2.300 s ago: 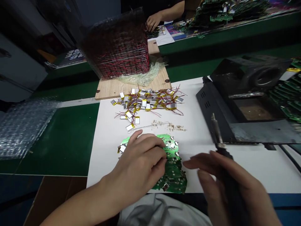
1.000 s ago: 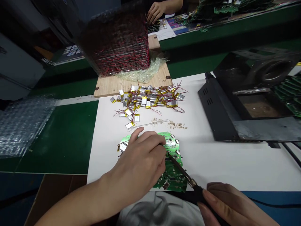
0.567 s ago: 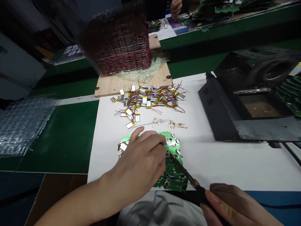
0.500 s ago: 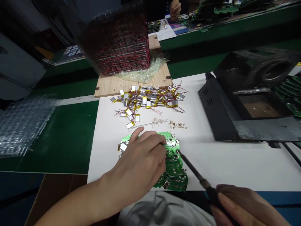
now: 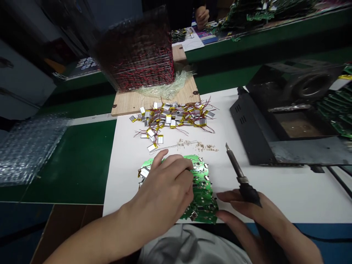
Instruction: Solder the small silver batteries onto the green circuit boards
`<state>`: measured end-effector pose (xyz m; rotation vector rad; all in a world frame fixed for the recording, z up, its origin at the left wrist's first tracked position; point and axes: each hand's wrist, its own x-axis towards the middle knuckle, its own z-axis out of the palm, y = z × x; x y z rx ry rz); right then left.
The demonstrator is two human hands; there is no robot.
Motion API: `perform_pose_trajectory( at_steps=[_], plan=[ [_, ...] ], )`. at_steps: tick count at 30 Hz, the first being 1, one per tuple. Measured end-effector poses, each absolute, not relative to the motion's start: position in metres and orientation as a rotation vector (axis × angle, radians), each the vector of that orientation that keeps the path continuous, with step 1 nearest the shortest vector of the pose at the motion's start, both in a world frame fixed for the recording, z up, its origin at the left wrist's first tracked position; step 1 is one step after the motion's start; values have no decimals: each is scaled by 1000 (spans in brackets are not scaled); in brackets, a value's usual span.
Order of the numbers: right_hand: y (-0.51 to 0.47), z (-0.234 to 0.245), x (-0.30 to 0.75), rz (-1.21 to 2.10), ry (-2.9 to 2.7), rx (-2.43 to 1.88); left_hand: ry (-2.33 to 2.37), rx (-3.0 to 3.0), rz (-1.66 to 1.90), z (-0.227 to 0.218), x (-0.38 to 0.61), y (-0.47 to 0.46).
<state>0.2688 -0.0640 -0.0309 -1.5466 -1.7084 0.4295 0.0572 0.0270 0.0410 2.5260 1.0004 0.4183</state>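
Observation:
Overlapping green circuit boards [image 5: 203,198] lie at the front edge of the white sheet. My left hand [image 5: 170,187] rests on them with its fingers curled down and the thumb raised; its fingertips, and anything in them, are hidden. A small silver battery [image 5: 144,172] shows beside that hand at the boards' left side. My right hand [image 5: 253,216] holds a soldering iron [image 5: 238,168], its tip pointing up and away from the boards. The thumb and a finger of this hand reach to the boards' right edge.
Loose batteries with red and dark wires [image 5: 176,115] are piled beyond the boards. Solder wire [image 5: 178,145] and brown specks lie between. A black metal housing [image 5: 255,135] stands at right. Bubble wrap [image 5: 30,146] lies at left. Another person's hand [image 5: 202,16] is across the bench.
The soldering iron's tip has lifted off the boards and swung up to the right. My right hand has moved in to the boards' right edge. My left hand has stayed in place.

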Motion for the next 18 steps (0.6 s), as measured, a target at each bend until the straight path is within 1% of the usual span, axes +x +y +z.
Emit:
perform_pose_trajectory(
  at_steps=[6,13,16,18],
  plan=[
    [-59,-35,254,458,-1742,-1520,997,2484,457,40,57,27],
    [-61,-49,259,512,-1717,-1466,968,2206,460,57,43,42],
    [-63,-55,254,474,-1622,-1494,1129,2144,621,55,28,64],
    [-65,-57,250,440,-1561,-1496,1311,2223,594,49,19,83]
  ],
)
